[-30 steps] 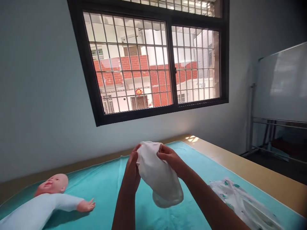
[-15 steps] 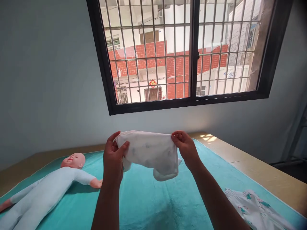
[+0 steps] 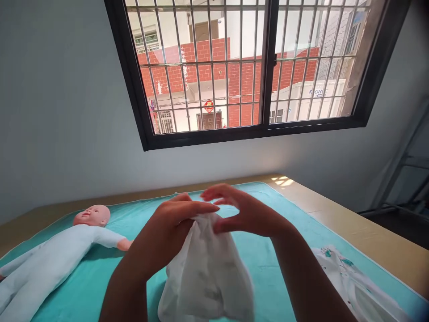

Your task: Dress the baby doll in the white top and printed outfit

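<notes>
Grey wall (image 3: 60,116) stands past the far edge of a blue-green sheet (image 3: 137,212), with a big barred window (image 3: 269,67) up above that edge. Wooden table (image 3: 328,212) shows along the sheet's far and right sides. On the left part of the sheet lies a doll (image 3: 63,246) in a pale suit, its head toward the far edge. Over the middle of the sheet hangs a white cloth (image 3: 208,273), bunched at the top and loose and wide at the bottom; I can't tell if its low end touches the sheet. On the right part of the sheet is a smaller-looking heap of white clothes with green bits (image 3: 351,277). So far, the white cloth is up in the hands and its top is drawn together. It isn't spread flat or set down, so the work with it looks only part done, and the heap on the right is not being touched. Over the middle of the sheet, the left hand (image 3: 174,223) bends down at the wrist, palm low, and its fingers pinch the bunched top. The right hand (image 3: 243,212) comes from the right, curved like a letter C, thumb and fingers well apart. Its thumb is blurry by the cloth, so I can't tell if it presses.
</notes>
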{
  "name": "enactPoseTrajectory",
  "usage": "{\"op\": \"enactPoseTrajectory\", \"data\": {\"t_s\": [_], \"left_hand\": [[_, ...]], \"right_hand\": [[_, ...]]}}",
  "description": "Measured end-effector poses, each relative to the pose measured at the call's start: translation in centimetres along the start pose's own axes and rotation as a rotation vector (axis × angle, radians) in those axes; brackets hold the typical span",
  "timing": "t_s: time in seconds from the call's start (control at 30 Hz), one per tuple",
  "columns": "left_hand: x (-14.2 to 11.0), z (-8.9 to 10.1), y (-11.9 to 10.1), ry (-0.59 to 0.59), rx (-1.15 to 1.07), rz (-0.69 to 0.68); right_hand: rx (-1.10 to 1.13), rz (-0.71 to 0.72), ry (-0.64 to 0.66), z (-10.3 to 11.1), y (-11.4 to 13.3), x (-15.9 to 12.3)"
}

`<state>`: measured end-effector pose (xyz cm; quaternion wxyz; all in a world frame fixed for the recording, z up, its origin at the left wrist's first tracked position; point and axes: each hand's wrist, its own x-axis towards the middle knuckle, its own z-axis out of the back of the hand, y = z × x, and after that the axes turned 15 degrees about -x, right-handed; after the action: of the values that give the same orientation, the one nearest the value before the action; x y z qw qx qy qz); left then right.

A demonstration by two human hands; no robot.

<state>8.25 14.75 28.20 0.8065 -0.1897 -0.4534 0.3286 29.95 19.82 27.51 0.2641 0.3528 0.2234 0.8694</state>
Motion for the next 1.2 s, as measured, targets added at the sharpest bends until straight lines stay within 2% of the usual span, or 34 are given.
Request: {"op": "enactPoseTrajectory", "data": {"t_s": [0.07,0.1,0.13,0.2,0.27,0.3,0.37,0.43,0.57,0.67,0.77,0.87,0.97,1.07,1.2], "left_hand": [[0.1,0.0,-0.5,-0.121,0.101,-0.095],[0.1,0.0,-0.5,-0.186,0.178,-0.123],[0.1,0.1,-0.3,-0.253,0.271,-0.127],[0.2,0.3,0.2,-0.380,0.471,-0.053],[0.2,0.5,0.8,-0.489,0.600,0.081],[0.2,0.7,0.9,-0.535,0.619,0.146],[0.2,0.9,0.9,-0.622,0.591,0.226],[0.2,0.9,0.4,-0.721,0.529,0.262],[0.4,0.7,-1.1,-0.875,0.445,0.317],[0.6,0.5,-1.8,-0.886,0.382,0.334],[0.7,0.5,-1.8,-0.838,0.258,0.386],[0.5,0.7,-1.0,-0.769,0.231,0.467],[0.4,1.1,0.2,-0.720,0.379,0.474],[0.5,1.5,1.0,-0.681,0.358,0.500],[0.5,1.5,0.6,-0.675,0.192,0.495]], "right_hand": [[-0.022,-0.032,0.147,-0.6,0.1,0.3],[-0.047,-0.068,0.154,-0.8,0.2,0.4],[-0.084,-0.106,0.102,-1.0,0.2,0.4],[-0.191,-0.171,-0.130,-1.2,0.2,0.5],[-0.319,-0.201,-0.402,-1.2,0.1,0.6],[-0.372,-0.200,-0.500,-1.2,0.1,0.6],[-0.401,-0.177,-0.592,-0.8,0.1,0.6],[-0.313,-0.151,-0.562,-0.2,0.2,0.3],[-0.031,-0.232,-0.315,1.4,1.0,-0.8],[0.178,-0.241,-0.218,1.9,1.3,-1.6],[0.318,-0.236,-0.337,1.7,1.3,-1.5],[0.108,-0.279,-0.656,1.4,0.8,-0.9],[-0.188,-0.281,-0.927,1.4,-0.1,-0.3],[-0.297,-0.289,-1.013,1.5,-0.9,-0.3],[-0.260,-0.297,-1.029,1.8,-1.0,-0.6]]}}
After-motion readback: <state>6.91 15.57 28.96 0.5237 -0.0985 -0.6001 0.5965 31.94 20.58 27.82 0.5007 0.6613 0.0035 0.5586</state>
